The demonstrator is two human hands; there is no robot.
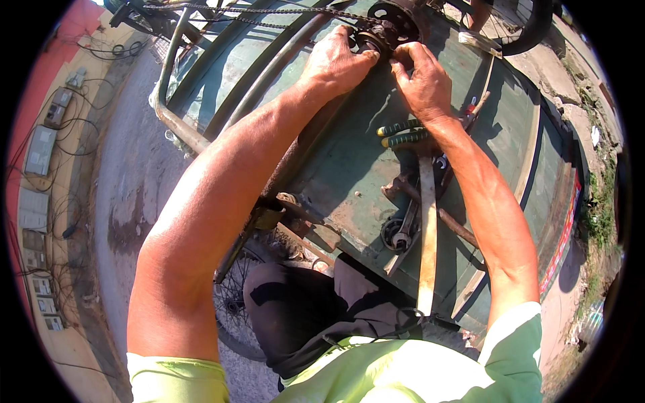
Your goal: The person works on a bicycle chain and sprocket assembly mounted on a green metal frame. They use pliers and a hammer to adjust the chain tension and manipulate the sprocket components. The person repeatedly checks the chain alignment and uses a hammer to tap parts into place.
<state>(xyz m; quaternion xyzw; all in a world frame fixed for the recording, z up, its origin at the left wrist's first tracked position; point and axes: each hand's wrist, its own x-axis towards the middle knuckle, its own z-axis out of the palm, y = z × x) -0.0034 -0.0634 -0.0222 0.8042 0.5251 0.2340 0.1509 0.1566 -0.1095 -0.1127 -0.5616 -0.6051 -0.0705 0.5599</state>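
At the top centre, my left hand (336,62) is closed round the edge of a dark, greasy round metal part (369,41) at the end of a rusty tube. My right hand (423,82) is pinched close beside that part, its thumb and forefinger pressed together; what lies between them is too small to make out. Just beyond my fingers sits a dark sprocket wheel (395,21) with round holes. A drive chain (275,9) runs from the left toward it. Beneath all this lies a green metal panel (342,158).
Pliers with green-and-black handles (403,133), a spanner (403,236) and a long pale strip (427,235) lie near my right forearm. A bent metal tube frame (176,121) stands left. A spoked wheel (232,302) is below; a black tyre (534,30) is at upper right.
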